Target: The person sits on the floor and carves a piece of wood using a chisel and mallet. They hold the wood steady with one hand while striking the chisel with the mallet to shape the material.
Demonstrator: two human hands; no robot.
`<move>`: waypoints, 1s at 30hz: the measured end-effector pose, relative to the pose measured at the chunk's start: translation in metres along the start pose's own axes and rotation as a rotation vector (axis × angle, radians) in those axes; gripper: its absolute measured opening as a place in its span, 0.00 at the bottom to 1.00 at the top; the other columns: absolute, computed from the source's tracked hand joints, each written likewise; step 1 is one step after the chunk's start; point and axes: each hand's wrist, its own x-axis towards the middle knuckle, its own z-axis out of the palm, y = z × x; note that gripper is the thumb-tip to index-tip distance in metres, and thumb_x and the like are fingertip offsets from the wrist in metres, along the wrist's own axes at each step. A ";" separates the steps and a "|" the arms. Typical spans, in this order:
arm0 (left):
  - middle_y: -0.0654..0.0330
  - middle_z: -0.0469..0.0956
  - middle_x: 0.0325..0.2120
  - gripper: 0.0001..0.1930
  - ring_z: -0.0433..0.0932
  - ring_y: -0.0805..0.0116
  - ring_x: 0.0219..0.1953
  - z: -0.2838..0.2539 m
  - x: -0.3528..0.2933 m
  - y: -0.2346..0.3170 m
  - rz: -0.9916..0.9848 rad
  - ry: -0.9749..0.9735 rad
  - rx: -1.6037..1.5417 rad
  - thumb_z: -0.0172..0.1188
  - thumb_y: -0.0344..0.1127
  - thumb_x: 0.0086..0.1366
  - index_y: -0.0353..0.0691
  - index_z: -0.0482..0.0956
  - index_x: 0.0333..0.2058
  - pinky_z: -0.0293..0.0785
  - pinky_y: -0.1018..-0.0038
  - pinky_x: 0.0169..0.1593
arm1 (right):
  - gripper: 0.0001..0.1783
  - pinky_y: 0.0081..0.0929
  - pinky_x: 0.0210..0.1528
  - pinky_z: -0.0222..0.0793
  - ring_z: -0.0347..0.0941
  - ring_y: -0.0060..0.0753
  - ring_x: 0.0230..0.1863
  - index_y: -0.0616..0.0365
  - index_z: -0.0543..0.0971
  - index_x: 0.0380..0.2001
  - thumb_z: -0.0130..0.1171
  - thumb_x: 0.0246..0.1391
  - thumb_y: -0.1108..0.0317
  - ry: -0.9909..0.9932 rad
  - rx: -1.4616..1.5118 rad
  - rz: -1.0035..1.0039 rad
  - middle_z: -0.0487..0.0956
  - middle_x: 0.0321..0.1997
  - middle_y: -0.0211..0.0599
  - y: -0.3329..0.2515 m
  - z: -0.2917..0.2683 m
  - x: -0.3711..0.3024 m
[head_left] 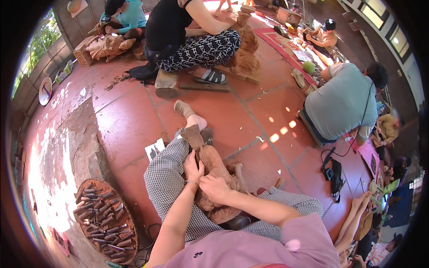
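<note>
A reddish-brown wooden carving with a rounded, figure-like body lies across my lap, between my legs. My left hand grips its left side, the fingers pressed together and pointing away from me. Close by on the right, my right hand is closed low against the carving, its fingers curled in. Whatever it may pinch is hidden beneath it. A flat brown piece sits at the carving's far end, near my bare foot; I cannot tell whether it is joined on.
On the left stands a round tray heaped with several wood-handled carving tools, beside a stone slab. A printed picture lies by my knee. Ahead, a seated person works at a tall carving. Another person sits right, near a black bag.
</note>
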 end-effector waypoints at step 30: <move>0.39 0.72 0.52 0.28 0.69 0.42 0.55 -0.005 -0.002 0.011 0.006 -0.015 0.010 0.55 0.33 0.59 0.27 0.65 0.58 0.63 0.56 0.60 | 0.11 0.38 0.43 0.71 0.73 0.44 0.45 0.61 0.74 0.30 0.66 0.43 0.72 -0.054 0.427 0.121 0.77 0.36 0.38 0.028 -0.031 -0.019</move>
